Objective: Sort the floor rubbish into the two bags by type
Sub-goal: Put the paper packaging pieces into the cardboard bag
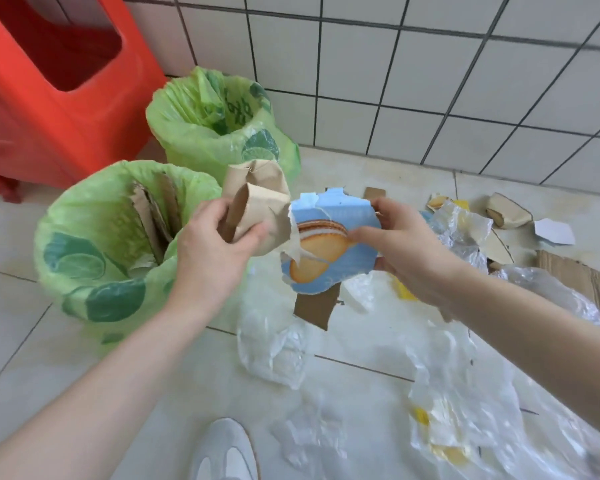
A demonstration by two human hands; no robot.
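My left hand (210,252) grips a crumpled piece of brown cardboard (260,197), held just right of the near green bag (108,251), which has cardboard pieces standing in it. My right hand (404,244) pinches a torn blue biscuit-box piece (329,247) printed with sandwich biscuits; a brown flap hangs from its lower edge. The two pieces touch where the tear runs between them. The far green bag (219,123) stands behind, holding green plastic. Clear plastic film (278,341) lies on the floor below my hands.
A red plastic stool (49,81) stands at the back left against the tiled wall (430,81). More cardboard scraps (506,213), a flat corrugated sheet (575,275) and crumpled clear plastic (465,410) litter the floor on the right. My shoe (226,452) is at the bottom.
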